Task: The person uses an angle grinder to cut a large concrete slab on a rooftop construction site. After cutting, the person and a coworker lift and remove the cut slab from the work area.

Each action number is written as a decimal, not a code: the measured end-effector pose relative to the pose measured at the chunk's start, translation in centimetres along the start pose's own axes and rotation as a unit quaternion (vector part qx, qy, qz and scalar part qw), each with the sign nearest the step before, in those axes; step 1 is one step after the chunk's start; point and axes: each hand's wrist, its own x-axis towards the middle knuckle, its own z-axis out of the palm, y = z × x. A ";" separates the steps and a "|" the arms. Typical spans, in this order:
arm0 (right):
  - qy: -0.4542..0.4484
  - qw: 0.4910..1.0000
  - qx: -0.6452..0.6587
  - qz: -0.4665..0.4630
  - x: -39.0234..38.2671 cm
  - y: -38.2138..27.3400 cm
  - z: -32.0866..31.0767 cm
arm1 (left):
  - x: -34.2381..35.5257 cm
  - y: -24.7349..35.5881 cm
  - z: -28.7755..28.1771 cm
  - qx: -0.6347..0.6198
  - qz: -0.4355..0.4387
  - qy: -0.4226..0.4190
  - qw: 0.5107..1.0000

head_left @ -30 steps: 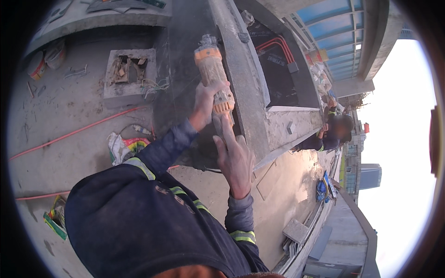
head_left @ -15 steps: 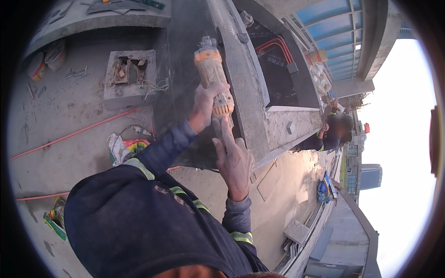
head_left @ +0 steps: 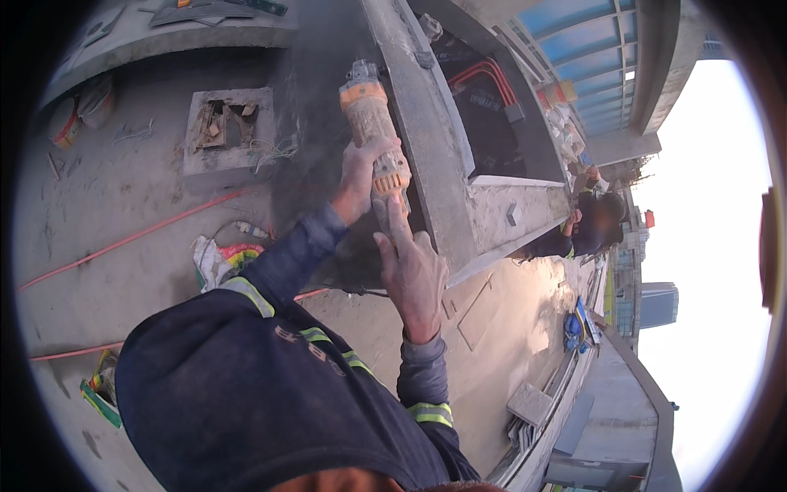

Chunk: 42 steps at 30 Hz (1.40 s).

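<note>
A dusty, pale angle grinder [head_left: 371,121] with orange parts lies along the side of a grey stone ledge [head_left: 428,156], its metal head pointing away from me. My left hand [head_left: 357,179] is wrapped round the middle of its body. At the tail end, my right hand [head_left: 414,283] is closed on the grinder, one finger stretched along the vented orange rear. The fingertips on the underside are hidden, and the disc cannot be made out. Grey dust hazes the dark surface left of the tool.
An orange hose [head_left: 139,232] crosses the floor at left, near a concrete block [head_left: 205,162] with a broken opening. Buckets [head_left: 97,102] stand farther left. A co-worker [head_left: 586,225] crouches at right beyond the ledge. Stacked slabs [head_left: 529,403] lie at lower right.
Both hands and the grinder have shifted slightly up and left in the picture. The hold looks the same.
</note>
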 end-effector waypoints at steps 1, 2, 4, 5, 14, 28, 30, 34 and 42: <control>0.001 1.000 0.002 0.004 -0.2 0.2 0.0 | -0.3 -0.1 0.1 -0.001 -0.002 0.002 1.000; 0.002 1.000 0.005 0.008 -0.7 0.5 0.0 | -0.4 -0.1 0.2 -0.002 -0.001 0.002 1.000; 0.012 1.000 0.013 0.002 -0.9 0.8 0.2 | -0.9 -0.6 0.3 0.001 0.002 0.003 1.000; 0.021 1.000 0.019 -0.008 -0.7 0.9 0.5 | -0.7 -0.5 0.1 -0.002 -0.001 -0.005 1.000; 0.008 1.000 0.014 0.004 -0.9 0.6 0.1 | -0.9 -0.9 0.0 -0.013 -0.004 -0.004 1.000; 0.014 1.000 0.019 0.011 -2.6 1.2 -0.2 | -1.4 -1.4 -0.2 0.012 0.009 -0.007 1.000; 0.025 1.000 0.002 0.001 -2.2 0.7 -0.1 | -2.1 -1.7 -0.3 -0.008 -0.017 0.005 1.000; 0.022 1.000 0.021 0.000 -3.4 1.8 0.0 | -3.1 -1.8 0.8 0.001 0.024 0.009 1.000; 0.040 0.999 0.035 -0.006 -4.3 2.1 0.1 | -2.9 -2.0 0.3 0.006 0.011 -0.005 1.000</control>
